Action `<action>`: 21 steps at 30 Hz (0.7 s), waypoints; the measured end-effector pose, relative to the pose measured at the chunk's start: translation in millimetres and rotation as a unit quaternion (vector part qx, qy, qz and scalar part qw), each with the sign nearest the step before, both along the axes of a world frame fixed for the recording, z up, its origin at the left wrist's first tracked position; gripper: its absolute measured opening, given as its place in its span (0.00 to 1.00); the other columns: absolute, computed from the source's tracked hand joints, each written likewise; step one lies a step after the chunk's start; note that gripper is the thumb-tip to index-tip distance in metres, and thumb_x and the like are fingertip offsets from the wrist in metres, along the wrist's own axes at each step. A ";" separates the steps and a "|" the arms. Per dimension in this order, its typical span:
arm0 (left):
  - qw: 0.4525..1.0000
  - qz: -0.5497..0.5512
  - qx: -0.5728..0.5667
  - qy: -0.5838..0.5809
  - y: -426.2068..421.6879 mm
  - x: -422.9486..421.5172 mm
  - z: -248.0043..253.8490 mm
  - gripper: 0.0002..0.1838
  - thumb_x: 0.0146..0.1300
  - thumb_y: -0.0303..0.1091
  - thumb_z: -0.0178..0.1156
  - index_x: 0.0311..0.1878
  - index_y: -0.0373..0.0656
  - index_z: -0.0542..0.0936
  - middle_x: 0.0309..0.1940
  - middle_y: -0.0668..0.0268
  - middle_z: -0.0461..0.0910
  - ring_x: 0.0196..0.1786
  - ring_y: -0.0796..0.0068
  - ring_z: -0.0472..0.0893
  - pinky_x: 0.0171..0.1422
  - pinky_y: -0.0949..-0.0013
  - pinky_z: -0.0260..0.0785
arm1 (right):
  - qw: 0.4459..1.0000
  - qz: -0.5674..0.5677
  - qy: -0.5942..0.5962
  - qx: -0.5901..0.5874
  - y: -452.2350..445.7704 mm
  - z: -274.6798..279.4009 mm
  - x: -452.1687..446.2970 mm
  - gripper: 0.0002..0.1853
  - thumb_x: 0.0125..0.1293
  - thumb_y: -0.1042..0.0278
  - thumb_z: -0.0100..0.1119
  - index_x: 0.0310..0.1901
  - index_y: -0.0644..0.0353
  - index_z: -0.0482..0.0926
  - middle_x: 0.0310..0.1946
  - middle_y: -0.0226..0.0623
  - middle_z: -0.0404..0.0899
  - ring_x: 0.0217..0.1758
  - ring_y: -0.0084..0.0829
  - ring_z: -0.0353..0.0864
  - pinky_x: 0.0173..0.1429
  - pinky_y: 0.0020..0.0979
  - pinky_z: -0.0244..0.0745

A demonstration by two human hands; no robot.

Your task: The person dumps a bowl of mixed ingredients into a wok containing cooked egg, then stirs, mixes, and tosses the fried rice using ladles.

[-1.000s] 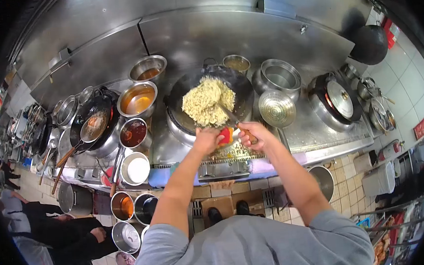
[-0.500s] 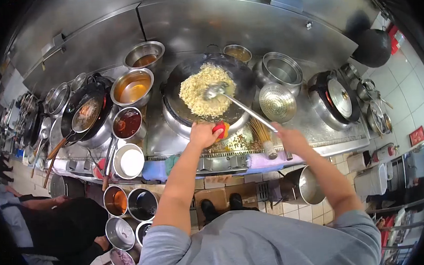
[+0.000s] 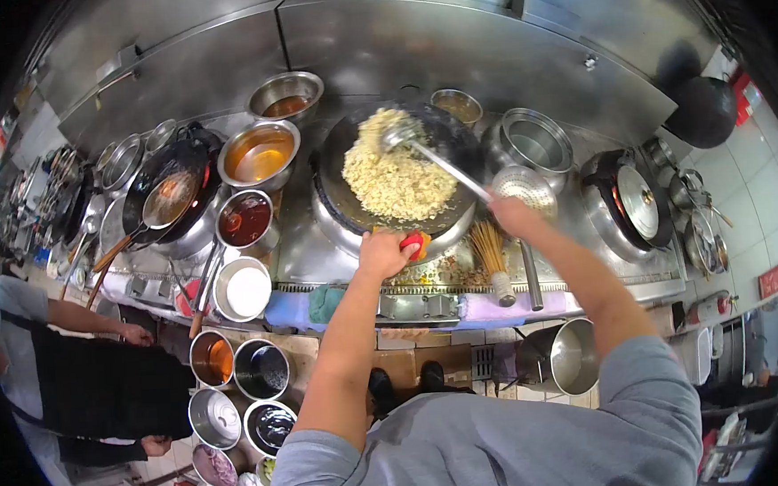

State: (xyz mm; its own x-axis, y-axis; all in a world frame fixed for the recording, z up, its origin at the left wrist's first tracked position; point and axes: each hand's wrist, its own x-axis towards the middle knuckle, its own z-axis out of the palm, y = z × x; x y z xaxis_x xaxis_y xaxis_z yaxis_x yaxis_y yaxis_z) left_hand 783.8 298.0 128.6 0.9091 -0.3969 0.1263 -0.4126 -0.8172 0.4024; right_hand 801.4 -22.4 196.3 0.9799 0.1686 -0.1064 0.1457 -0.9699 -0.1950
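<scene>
A: What is held by the right hand [image 3: 514, 217]?
B: A long ladle [image 3: 448, 166]. The fingers are wrapped around its handle.
A: And by the left hand [image 3: 384, 252]?
B: A red cloth [image 3: 416, 243] is squeezed there, at the near edge of the big black wok [image 3: 456, 139].
A: Where is the yellow food [image 3: 399, 187] found?
B: In the wok, just past the left hand. Its far part is partly covered by the ladle's bowl.
</scene>
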 end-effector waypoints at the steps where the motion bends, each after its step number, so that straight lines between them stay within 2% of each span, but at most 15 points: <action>1: 1.000 -0.010 -0.001 -0.001 -3.3 -1.6 0.8 0.21 0.63 0.57 0.56 0.40 0.49 0.84 0.40 0.60 0.83 0.51 0.59 0.79 0.55 0.52 0.64 | 0.999 -0.034 0.025 -0.002 2.5 -36.0 -1.2 0.26 0.75 0.53 0.42 0.72 0.48 0.60 0.36 0.51 0.82 0.38 0.51 0.83 0.43 0.50 0.78; 3: 1.000 -0.001 0.000 0.015 -4.1 -1.7 5.4 0.22 0.64 0.58 0.56 0.41 0.49 0.84 0.39 0.61 0.83 0.50 0.59 0.79 0.55 0.51 0.64 | 0.994 -0.058 0.088 -0.008 35.6 -27.4 -48.1 0.25 0.76 0.52 0.41 0.72 0.43 0.60 0.37 0.50 0.82 0.39 0.52 0.83 0.46 0.52 0.77; 4: 1.000 -0.011 0.002 0.014 -3.5 -0.4 2.8 0.22 0.64 0.58 0.55 0.40 0.48 0.84 0.39 0.60 0.83 0.50 0.59 0.79 0.54 0.51 0.64 | 0.999 -0.029 0.045 0.006 29.0 -46.1 -69.1 0.25 0.75 0.52 0.42 0.72 0.42 0.60 0.34 0.51 0.82 0.38 0.52 0.83 0.45 0.53 0.77; 7: 0.999 -0.020 -0.024 -0.008 -1.8 1.0 -5.6 0.22 0.65 0.57 0.55 0.39 0.48 0.84 0.39 0.59 0.83 0.49 0.58 0.79 0.53 0.51 0.63 | 0.997 -0.063 0.049 -0.012 11.4 -15.8 -121.3 0.24 0.74 0.53 0.44 0.70 0.44 0.63 0.34 0.52 0.82 0.38 0.53 0.83 0.45 0.53 0.77; 10: 0.998 -0.062 -0.019 -0.003 10.8 9.7 -11.0 0.21 0.68 0.56 0.52 0.41 0.48 0.82 0.38 0.59 0.83 0.49 0.56 0.78 0.53 0.53 0.63 | 0.993 -0.112 0.049 0.007 5.8 5.8 -107.9 0.23 0.74 0.56 0.45 0.68 0.46 0.66 0.37 0.53 0.83 0.41 0.54 0.83 0.47 0.52 0.77; 12: 0.993 -0.115 -0.020 -0.018 18.2 18.7 -16.2 0.22 0.71 0.55 0.48 0.42 0.47 0.81 0.36 0.59 0.83 0.47 0.55 0.79 0.53 0.52 0.63 | 0.990 -0.125 -0.017 0.056 27.9 1.1 -77.5 0.21 0.74 0.57 0.44 0.66 0.48 0.69 0.38 0.54 0.83 0.42 0.54 0.83 0.47 0.52 0.77; 14: 0.991 -0.134 0.007 0.021 21.2 26.1 -10.0 0.22 0.71 0.55 0.48 0.40 0.46 0.81 0.35 0.59 0.83 0.45 0.54 0.80 0.53 0.52 0.63 | 0.981 -0.157 -0.029 0.110 65.0 -42.4 -36.4 0.20 0.74 0.61 0.43 0.64 0.52 0.69 0.36 0.56 0.82 0.41 0.55 0.83 0.47 0.52 0.77; 15: 0.986 -0.153 0.030 0.057 19.0 28.9 -4.4 0.23 0.70 0.56 0.48 0.39 0.46 0.81 0.34 0.58 0.83 0.44 0.54 0.81 0.53 0.51 0.64 | 0.979 -0.116 -0.039 0.161 85.5 -60.0 -28.0 0.19 0.74 0.62 0.43 0.62 0.57 0.69 0.35 0.58 0.82 0.40 0.57 0.83 0.46 0.53 0.77; 16: 0.983 -0.152 0.037 0.093 17.3 26.1 10.4 0.23 0.70 0.56 0.49 0.36 0.46 0.81 0.33 0.58 0.83 0.41 0.54 0.81 0.52 0.51 0.64 | 0.984 -0.131 -0.001 0.124 109.4 -71.8 -25.3 0.19 0.74 0.62 0.43 0.61 0.60 0.69 0.35 0.59 0.82 0.40 0.58 0.82 0.45 0.52 0.77; 17: 0.983 -0.156 0.036 0.093 13.2 23.0 8.9 0.23 0.70 0.56 0.49 0.36 0.46 0.81 0.33 0.58 0.83 0.41 0.54 0.81 0.52 0.51 0.64 | 0.978 -0.126 -0.005 0.169 128.4 -65.0 -44.0 0.20 0.74 0.59 0.44 0.63 0.58 0.69 0.35 0.61 0.81 0.39 0.59 0.82 0.45 0.53 0.77; 19: 0.996 -0.079 0.033 0.005 3.3 7.8 1.8 0.23 0.69 0.57 0.50 0.34 0.47 0.82 0.32 0.58 0.83 0.41 0.55 0.81 0.52 0.51 0.64 | 0.973 -0.087 -0.036 0.210 125.7 -77.9 -81.2 0.21 0.74 0.58 0.43 0.65 0.55 0.69 0.35 0.58 0.82 0.38 0.60 0.81 0.45 0.53 0.76; 20: 0.996 -0.073 -0.016 -0.048 1.5 -0.4 -0.9 0.23 0.68 0.57 0.50 0.35 0.47 0.82 0.32 0.58 0.82 0.40 0.56 0.81 0.51 0.51 0.63 | 0.976 -0.083 -0.029 0.202 109.2 -76.4 -100.8 0.22 0.74 0.58 0.44 0.65 0.55 0.69 0.36 0.56 0.82 0.39 0.59 0.81 0.46 0.53 0.76; 21: 0.995 -0.077 -0.017 -0.054 0.1 6.1 0.4 0.23 0.68 0.57 0.50 0.35 0.47 0.82 0.32 0.58 0.82 0.40 0.56 0.81 0.51 0.51 0.63 | 0.978 -0.078 -0.026 0.193 88.6 -63.7 -113.0 0.23 0.74 0.58 0.45 0.66 0.54 0.68 0.37 0.54 0.82 0.39 0.58 0.81 0.46 0.52 0.76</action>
State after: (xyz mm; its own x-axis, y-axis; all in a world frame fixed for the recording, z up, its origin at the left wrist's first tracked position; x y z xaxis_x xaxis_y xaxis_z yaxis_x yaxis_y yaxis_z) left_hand 789.9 298.1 128.9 0.8179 -0.5247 0.2361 -0.5748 -0.7270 0.3755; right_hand 688.4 66.2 132.5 0.9993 0.0351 -0.0135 0.0220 -0.8371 -0.5466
